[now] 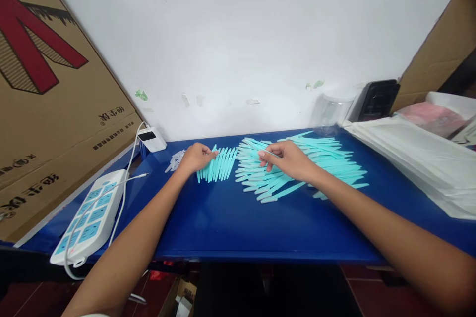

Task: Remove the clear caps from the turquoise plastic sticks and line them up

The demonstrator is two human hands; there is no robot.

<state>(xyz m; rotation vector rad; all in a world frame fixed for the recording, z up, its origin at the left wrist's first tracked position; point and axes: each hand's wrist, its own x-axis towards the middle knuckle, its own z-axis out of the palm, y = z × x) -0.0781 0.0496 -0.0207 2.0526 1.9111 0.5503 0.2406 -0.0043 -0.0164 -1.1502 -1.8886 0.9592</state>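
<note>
Slim teal eyebrow razors with pale ends lie on a blue table. My left hand (200,156) is closed in a pinch at the upper end of a teal razor, at the left side of a neat slanted row of razors (225,164). Over the larger loose pile of razors (256,168) is my right hand (286,157), thumb and fingers pressed together; what they hold, if anything, I cannot make out. More razors (334,158) spread to the right, behind that wrist. Small translucent pale pieces (174,161) lie in a heap left of my left hand.
A white power strip (89,218) with cables and a small white device (151,138) stand on the left, beside a large cardboard box (55,124). A clear jar (332,113), a black tray (378,99) and stacked white bags (409,158) are on the right. A wall closes the back.
</note>
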